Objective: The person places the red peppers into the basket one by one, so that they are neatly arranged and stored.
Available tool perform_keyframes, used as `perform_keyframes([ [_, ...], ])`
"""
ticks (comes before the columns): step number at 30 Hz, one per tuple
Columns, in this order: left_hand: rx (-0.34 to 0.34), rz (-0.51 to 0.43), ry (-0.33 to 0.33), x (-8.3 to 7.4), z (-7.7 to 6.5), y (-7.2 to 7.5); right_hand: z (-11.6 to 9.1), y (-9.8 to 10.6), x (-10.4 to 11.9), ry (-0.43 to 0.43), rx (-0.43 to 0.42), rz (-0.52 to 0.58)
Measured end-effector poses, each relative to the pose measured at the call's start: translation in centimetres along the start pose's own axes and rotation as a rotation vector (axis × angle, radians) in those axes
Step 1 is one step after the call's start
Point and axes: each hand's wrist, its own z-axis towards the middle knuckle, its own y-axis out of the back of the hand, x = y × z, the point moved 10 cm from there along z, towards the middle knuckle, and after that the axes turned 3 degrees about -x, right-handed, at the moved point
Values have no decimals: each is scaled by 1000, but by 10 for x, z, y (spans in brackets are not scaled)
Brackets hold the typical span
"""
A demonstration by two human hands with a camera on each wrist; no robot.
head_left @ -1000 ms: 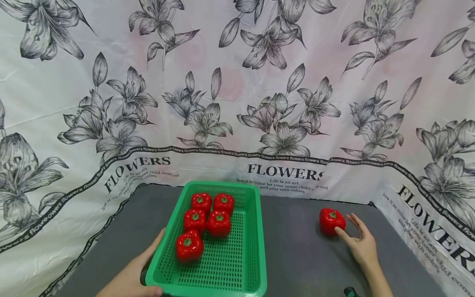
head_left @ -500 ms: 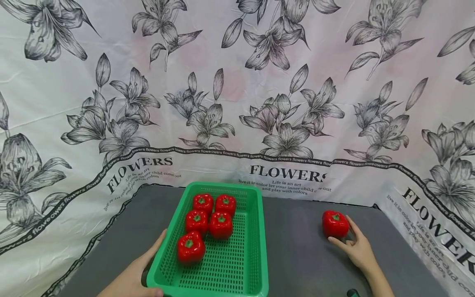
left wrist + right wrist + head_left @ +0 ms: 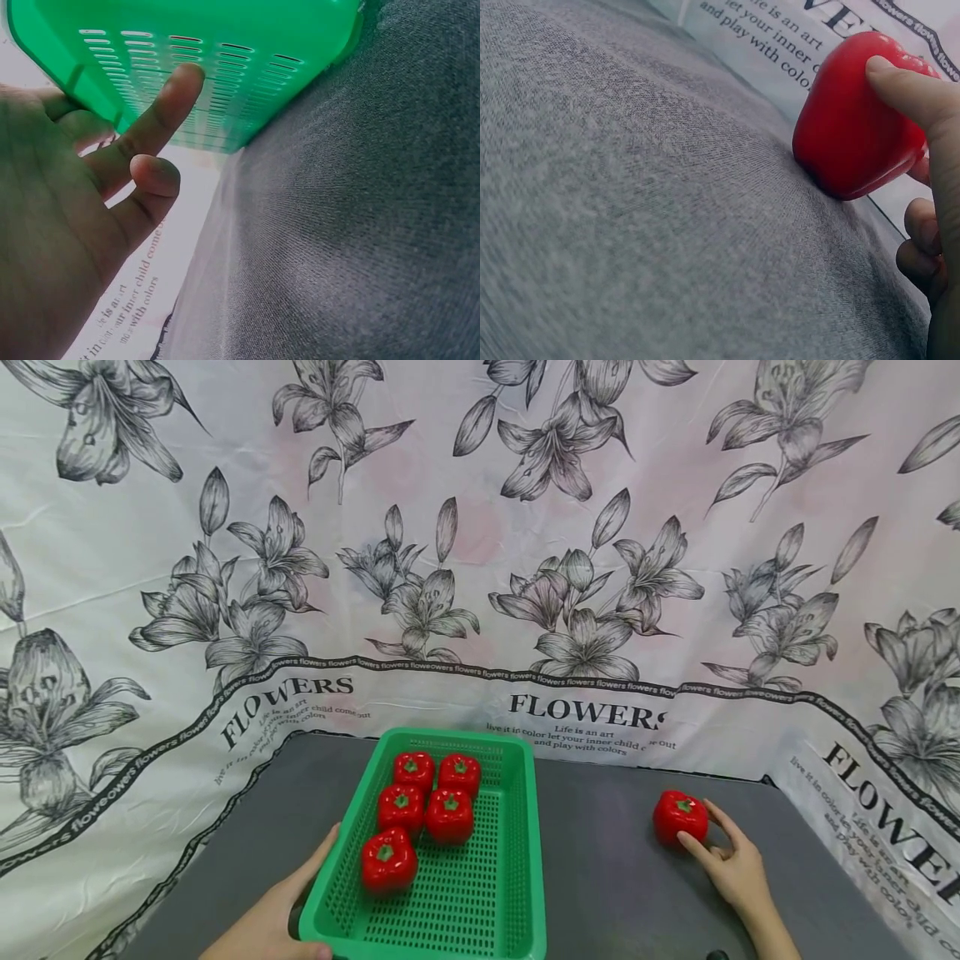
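A red bell pepper (image 3: 678, 817) rests on the grey tabletop at the right in the head view. My right hand (image 3: 738, 864) pinches it from its right side, with the thumb (image 3: 896, 79) on the near face and the other fingers partly hidden behind. In the right wrist view, the underside of the pepper (image 3: 847, 127) still touches the cloth. A green perforated basket (image 3: 538, 860) holds several red bell peppers (image 3: 388, 860) in its left half. Against its left side lies my left hand (image 3: 277, 902), thumb at the near corner, fingers fairly straight along the wall (image 3: 247, 75).
A patterned flower curtain (image 3: 480, 568) hangs around the back and sides. The grey tabletop (image 3: 600, 877) stretches between basket and right hand. At the bottom edge, a small dark object (image 3: 717, 955) is barely in view beside the right forearm.
My right hand's fingers have come in around the lone pepper, and the thumb has settled on its front. The whole head view has shifted slightly. The left hand stays at the basket.
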Motion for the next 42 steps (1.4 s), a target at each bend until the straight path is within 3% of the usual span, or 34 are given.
perform_keyframes([
  [11,0,-20,-12,-3,2,0,2,8,4,-31,-45,-21],
  [14,24,-7,-51,-6,2,-1,3,9,5,-45,-52,5],
  [21,23,143,-191,-16,-1,2,2,11,17,-71,-96,133],
  [24,53,61,-181,-13,-4,0,0,8,29,-76,-105,152],
  [30,79,-119,-67,-1,-3,-4,1,10,67,-26,-111,168],
  [33,59,-89,-43,1,-2,-3,7,15,94,31,-107,173],
  [42,33,71,-111,-10,-1,0,18,24,183,208,-103,222],
])
